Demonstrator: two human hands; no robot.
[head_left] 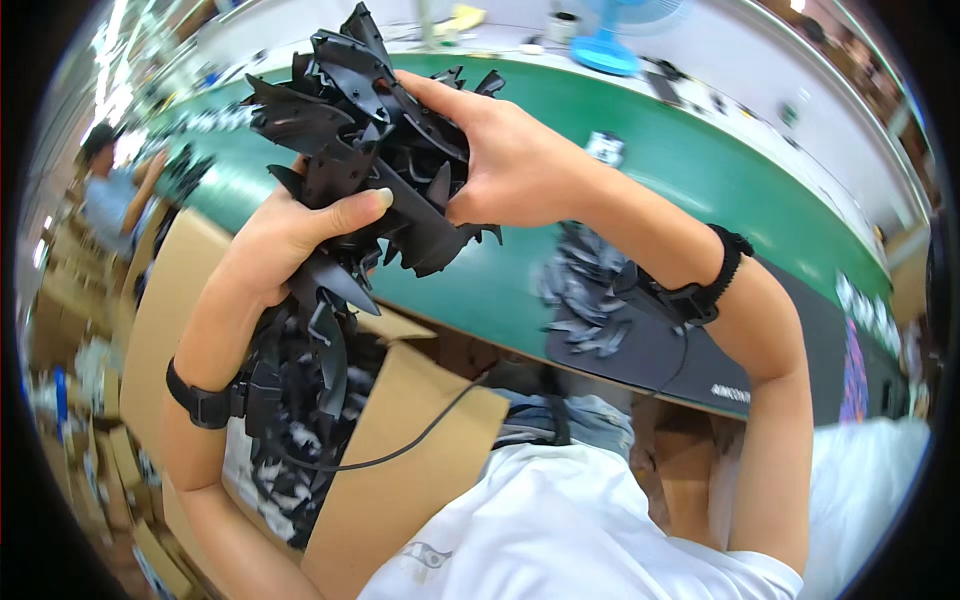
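Between my two hands is a big bunch of black plastic parts (350,160), curved and pointed, raised above the bench edge. My left hand (300,225) grips it from below, with the thumb lying across the front. From the right, my right hand (500,150) clasps the bunch, its fingers partly hidden behind it. Below my left hand an open cardboard box (400,450) holds many more dark parts (300,440); a few pieces hang between hand and box. A loose pile of the same parts (590,285) lies on a black mat (650,365) near my right forearm.
The green bench (700,200) runs across in front of me. A blue fan (605,50), a small pale packet (605,148) and small items along the wall stand beyond. A black cable (430,435) crosses the box flap. Another person (115,195) sits at far left near stacked cartons.
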